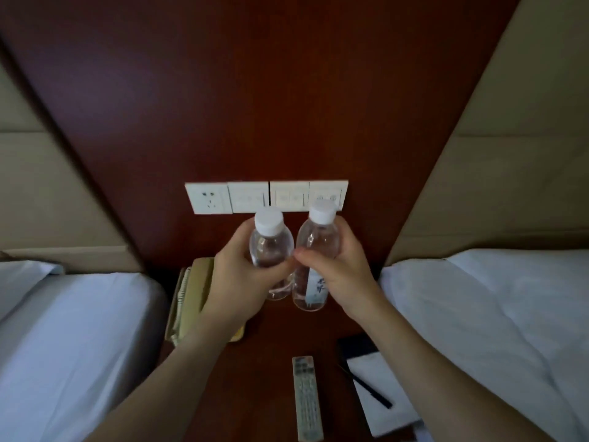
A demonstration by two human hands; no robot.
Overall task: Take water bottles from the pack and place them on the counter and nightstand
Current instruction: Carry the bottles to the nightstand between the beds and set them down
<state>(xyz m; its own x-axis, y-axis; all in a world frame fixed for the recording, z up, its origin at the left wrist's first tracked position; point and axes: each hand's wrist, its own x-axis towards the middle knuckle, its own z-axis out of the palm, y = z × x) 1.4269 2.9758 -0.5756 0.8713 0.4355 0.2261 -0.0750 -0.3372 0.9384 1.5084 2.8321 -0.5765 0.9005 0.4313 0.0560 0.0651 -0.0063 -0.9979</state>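
Two clear water bottles with white caps stand side by side, upright, at the back of the dark wooden nightstand [271, 339]. My left hand [239, 279] is wrapped around the left bottle [271, 247]. My right hand [338, 266] grips the right bottle [317, 240], which bears a white label. The two bottles nearly touch, and my thumbs meet between them. Whether their bases rest on the nightstand I cannot tell. No bottle pack is in view.
A beige telephone [191, 298] sits at the nightstand's left. A remote control [306, 398], a notepad [382, 397] with a pen [369, 389] and a dark object [355, 346] lie nearer me. White switches and a socket [266, 196] are on the wall panel. Beds [63, 346] [494, 314] flank both sides.
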